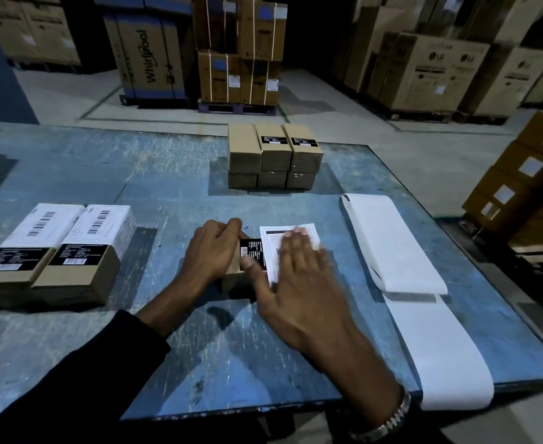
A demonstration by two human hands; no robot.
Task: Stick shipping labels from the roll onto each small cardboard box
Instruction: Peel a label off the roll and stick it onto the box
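Now our left hand [212, 248] grips the small cardboard box [236, 277] mid-counter [71, 161], its long axis running away from us; our right hand [299, 277], fingers [291, 248] flat, presses the white label [291, 235] onto it, left of the label roll [395, 248].

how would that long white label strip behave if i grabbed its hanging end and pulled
Probably floppy: the label strip folds back on itself and droops over the table edge. Likely light, so it would slide rather than resist. It looks thin, so a sharp tug might tear it.

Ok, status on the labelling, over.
Left hand grips the small box. Right hand flat, pressing the white label onto it. Label roll lies right, nothing in the way.
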